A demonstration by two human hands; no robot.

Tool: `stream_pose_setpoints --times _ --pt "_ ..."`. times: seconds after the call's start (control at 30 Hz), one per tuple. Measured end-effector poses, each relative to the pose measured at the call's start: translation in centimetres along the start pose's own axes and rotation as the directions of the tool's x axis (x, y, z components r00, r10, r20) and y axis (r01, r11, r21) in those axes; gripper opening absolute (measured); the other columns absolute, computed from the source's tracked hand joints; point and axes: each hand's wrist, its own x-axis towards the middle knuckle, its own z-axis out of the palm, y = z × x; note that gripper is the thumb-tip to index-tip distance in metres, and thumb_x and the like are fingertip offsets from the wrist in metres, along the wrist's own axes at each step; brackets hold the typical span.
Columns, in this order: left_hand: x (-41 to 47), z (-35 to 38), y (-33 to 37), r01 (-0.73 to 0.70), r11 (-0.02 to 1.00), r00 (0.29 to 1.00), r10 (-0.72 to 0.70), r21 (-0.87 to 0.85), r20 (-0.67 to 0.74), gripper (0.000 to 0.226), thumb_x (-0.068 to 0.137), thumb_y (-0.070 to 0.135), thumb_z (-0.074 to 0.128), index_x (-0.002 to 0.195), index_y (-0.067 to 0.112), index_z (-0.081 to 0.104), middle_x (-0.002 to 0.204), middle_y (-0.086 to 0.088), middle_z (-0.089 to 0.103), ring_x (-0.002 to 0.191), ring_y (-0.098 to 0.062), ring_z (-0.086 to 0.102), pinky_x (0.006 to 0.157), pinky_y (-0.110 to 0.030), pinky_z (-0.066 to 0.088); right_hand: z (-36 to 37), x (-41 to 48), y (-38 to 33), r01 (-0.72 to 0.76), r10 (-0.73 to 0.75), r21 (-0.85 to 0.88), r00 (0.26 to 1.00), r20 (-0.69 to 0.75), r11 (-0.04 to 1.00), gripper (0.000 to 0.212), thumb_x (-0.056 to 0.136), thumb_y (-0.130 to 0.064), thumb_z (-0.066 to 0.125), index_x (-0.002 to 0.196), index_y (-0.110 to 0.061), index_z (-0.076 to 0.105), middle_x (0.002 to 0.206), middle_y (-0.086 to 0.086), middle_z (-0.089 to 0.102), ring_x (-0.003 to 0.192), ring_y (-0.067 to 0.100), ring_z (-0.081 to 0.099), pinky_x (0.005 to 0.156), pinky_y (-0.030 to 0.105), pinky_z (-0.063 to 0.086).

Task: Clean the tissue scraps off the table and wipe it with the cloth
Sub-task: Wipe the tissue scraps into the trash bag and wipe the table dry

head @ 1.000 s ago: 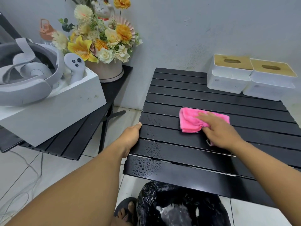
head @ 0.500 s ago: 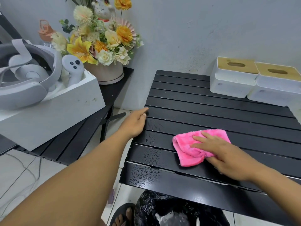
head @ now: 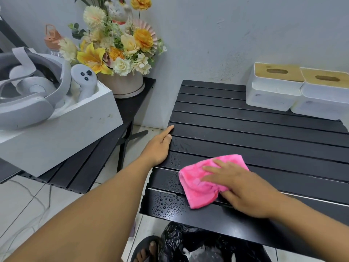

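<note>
The right hand [head: 243,188] presses flat, fingers spread, on the pink cloth [head: 204,182] at the table's [head: 245,129] wet near-left corner, likely mopping droplets; the left hand [head: 158,146], fingers straight, steadies the edge.

I see the right hand [head: 243,190] pressing flat on the pink cloth [head: 198,188] on the black slatted tabletop [head: 264,133]. The left hand [head: 158,146] rests on its left edge, and water droplets [head: 166,203] sit beside the cloth.

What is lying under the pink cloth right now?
The pink cloth lies on the black slatted table, water drops beside it. The right hand presses on top. Anything directly beneath is hidden.
</note>
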Motion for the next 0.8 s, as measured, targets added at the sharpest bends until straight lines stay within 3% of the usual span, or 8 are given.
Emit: stream_pose_setpoints --times 0.1,0.2,0.27,0.37,0.43,0.53,0.63,0.8 --pt "0.0 0.0 0.0 0.006 1.000 1.000 -0.006 0.000 -0.001 0.044 0.104 0.036 0.030 0.147 0.043 0.036 0.153 0.010 0.038 0.139 -0.012 0.035 0.105 -0.022 0.024 -1.5 0.4 3.3 -0.172 0.173 0.021 0.978 -0.114 0.985 0.048 0.093 -0.023 0.045 0.135 -0.048 0.047 0.146 -0.032 0.028 0.142 0.000 0.022 0.114 0.024 0.016" --pt "-0.1 0.0 0.0 0.004 1.000 1.000 -0.004 -0.012 -0.001 0.044 0.104 0.036 0.029 0.147 0.044 0.035 0.154 0.012 0.037 0.140 -0.011 0.033 0.104 -0.020 0.021 -2.5 0.7 6.4 -0.463 0.469 0.090 0.843 -0.264 0.882 0.054 0.091 -0.007 0.052 0.139 -0.031 0.049 0.150 -0.009 0.040 0.143 0.018 0.030 0.116 0.032 0.021" --pt "-0.2 0.0 0.0 0.005 1.000 1.000 -0.005 -0.020 -0.002 0.044 0.104 0.036 0.029 0.147 0.043 0.035 0.154 0.012 0.036 0.140 -0.011 0.033 0.103 -0.020 0.021 -2.0 1.2 6.0 -0.557 0.561 0.105 0.776 -0.289 0.824 0.054 0.090 -0.006 0.051 0.139 -0.028 0.050 0.152 -0.003 0.039 0.145 0.021 0.027 0.118 0.040 0.021" --pt "0.0 0.0 0.0 0.009 0.999 1.000 -0.010 -0.042 -0.008 0.044 0.104 0.035 0.030 0.147 0.042 0.037 0.154 0.012 0.037 0.140 -0.011 0.034 0.104 -0.019 0.021 -0.3 1.5 2.7 -0.335 0.339 0.062 0.907 -0.250 0.940 0.050 0.088 -0.005 0.052 0.133 -0.027 0.057 0.148 -0.004 0.045 0.143 0.022 0.031 0.118 0.044 0.023" --pt "0.1 0.1 -0.1 0.002 0.999 1.000 -0.003 -0.045 -0.010 0.044 0.104 0.033 0.031 0.147 0.040 0.038 0.154 0.011 0.038 0.140 -0.011 0.034 0.104 -0.019 0.021 0.8 1.1 0.3 -0.138 0.142 0.040 0.982 -0.126 0.990 0.051 0.089 -0.010 0.048 0.132 -0.035 0.055 0.149 -0.015 0.038 0.146 0.012 0.023 0.120 0.038 0.015" --pt "0.1 0.2 -0.2 -0.006 0.999 1.000 0.005 -0.045 -0.001 0.044 0.104 0.032 0.031 0.148 0.039 0.038 0.154 0.009 0.037 0.140 -0.012 0.034 0.108 -0.022 0.023 0.5 1.1 -0.1 0.008 -0.008 0.014 1.000 0.000 1.000 0.054 0.088 -0.019 0.040 0.135 -0.044 0.047 0.152 -0.026 0.028 0.145 -0.002 0.011 0.118 0.025 0.007" --pt "0.1 0.2 -0.2 0.007 0.999 1.000 -0.007 -0.052 -0.005 0.044 0.104 0.033 0.031 0.147 0.040 0.038 0.153 0.010 0.038 0.139 -0.012 0.035 0.107 -0.022 0.023 -1.1 1.7 2.8 -0.128 0.128 0.006 0.989 -0.073 0.992 0.053 0.091 -0.014 0.048 0.135 -0.044 0.049 0.149 -0.023 0.036 0.143 0.003 0.024 0.117 0.028 0.020" --pt "0.0 0.1 -0.2 0.016 0.998 1.000 -0.016 -0.062 -0.005 0.044 0.104 0.034 0.030 0.147 0.042 0.037 0.153 0.010 0.038 0.139 -0.013 0.035 0.103 -0.021 0.023 -2.0 2.6 5.4 -0.495 0.497 0.080 0.826 -0.266 0.865 0.054 0.089 -0.004 0.050 0.138 -0.028 0.052 0.150 -0.005 0.042 0.144 0.021 0.029 0.116 0.032 0.021"
